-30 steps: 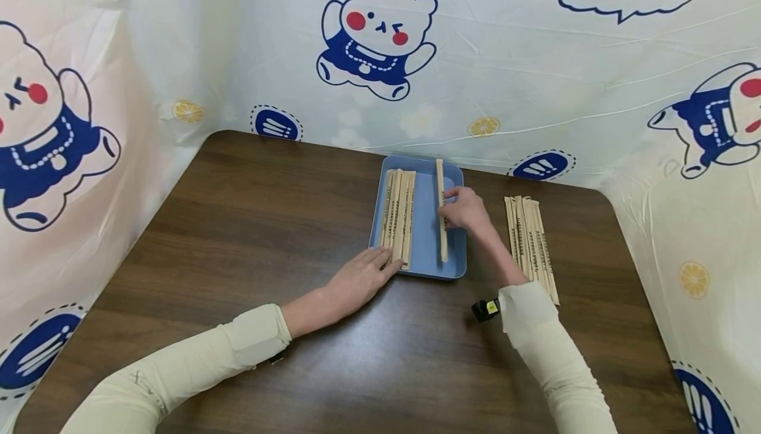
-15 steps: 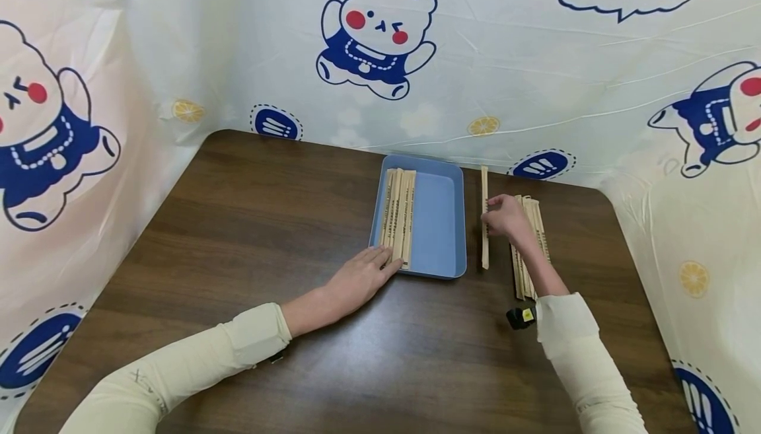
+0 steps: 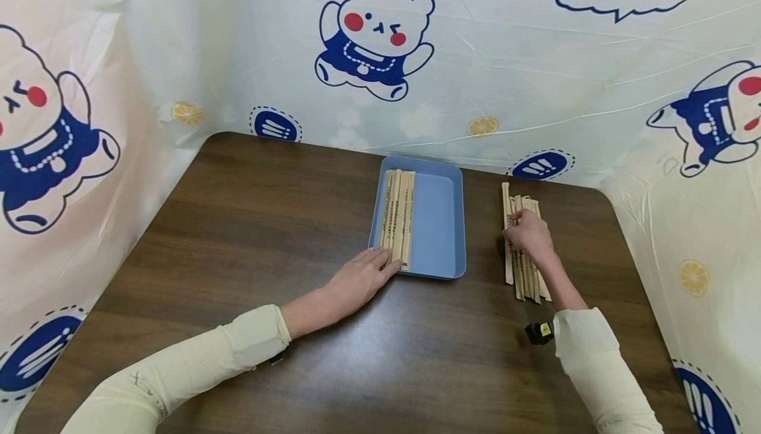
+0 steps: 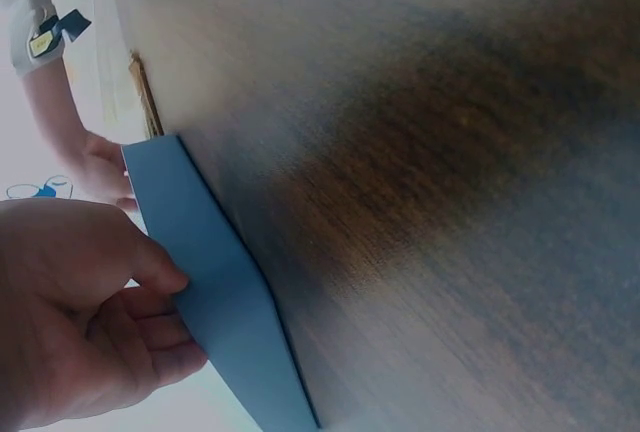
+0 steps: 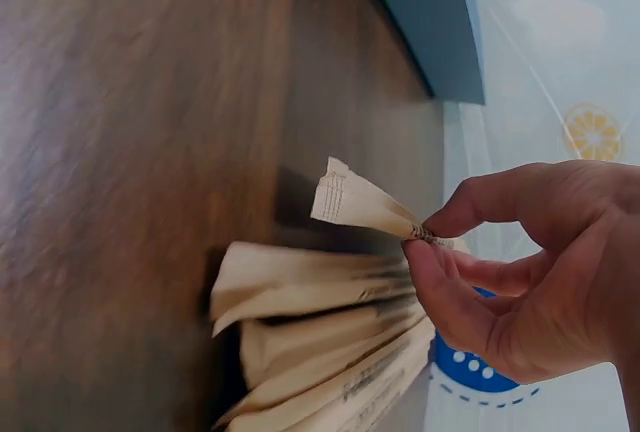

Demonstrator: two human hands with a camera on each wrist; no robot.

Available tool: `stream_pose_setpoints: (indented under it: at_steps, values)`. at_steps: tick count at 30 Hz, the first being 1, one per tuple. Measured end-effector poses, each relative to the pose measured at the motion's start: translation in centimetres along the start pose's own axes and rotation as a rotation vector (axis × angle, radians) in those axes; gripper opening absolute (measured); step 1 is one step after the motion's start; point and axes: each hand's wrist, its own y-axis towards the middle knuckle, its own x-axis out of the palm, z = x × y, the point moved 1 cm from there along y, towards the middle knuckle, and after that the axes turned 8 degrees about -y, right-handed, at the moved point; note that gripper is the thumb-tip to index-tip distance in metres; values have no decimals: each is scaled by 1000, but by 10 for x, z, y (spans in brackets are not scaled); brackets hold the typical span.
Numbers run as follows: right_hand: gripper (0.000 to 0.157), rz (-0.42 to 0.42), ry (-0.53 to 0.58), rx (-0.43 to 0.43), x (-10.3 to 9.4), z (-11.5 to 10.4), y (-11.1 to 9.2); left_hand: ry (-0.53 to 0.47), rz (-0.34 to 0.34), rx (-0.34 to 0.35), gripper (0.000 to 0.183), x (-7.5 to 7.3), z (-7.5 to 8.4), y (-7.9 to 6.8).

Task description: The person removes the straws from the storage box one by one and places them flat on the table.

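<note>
My right hand (image 3: 530, 236) pinches a slim paper-wrapped stick (image 3: 507, 265) between thumb and fingertips. In the right wrist view its crimped wrapper end (image 5: 335, 197) points away from the hand, beside a bundle of similar sticks (image 5: 310, 352). Printed marks show near the pinch. The right hand partly hides this bundle in the head view. My left hand (image 3: 357, 282) rests with its fingers over the near left corner of a shallow blue tray (image 3: 456, 222), at the ends of several wrapped sticks (image 3: 397, 216). In the left wrist view, fingers and thumb lie at the tray wall (image 4: 225, 282).
The dark wooden table (image 3: 285, 222) stands against a printed curtain (image 3: 250, 37) at the back and sides. A small black device (image 3: 540, 333) is on the right wrist. The loose bundle lies right of the tray.
My right hand has carried the paper-wrapped stick rightward, from over the tray to the left side of the loose bundle. The left hand has stayed at the tray's corner.
</note>
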Motion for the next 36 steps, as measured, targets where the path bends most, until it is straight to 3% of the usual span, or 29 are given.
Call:
stream_pose_setpoints:
  at_steps: [9,23,28,36]
  values:
    - [46,12,-42,13,7,11,-1,-2,-32,-13,46,-1,0,-1]
    - [45,45,-73,29,5,10,-7,0,-31,-13,46,1,0,0]
    - [47,92,-64,-23,3,-2,-7,3,-39,-16,46,0,-1,0]
    - [45,127,63,-152,4,-42,-9,-4,-29,-11,45,0,0,1]
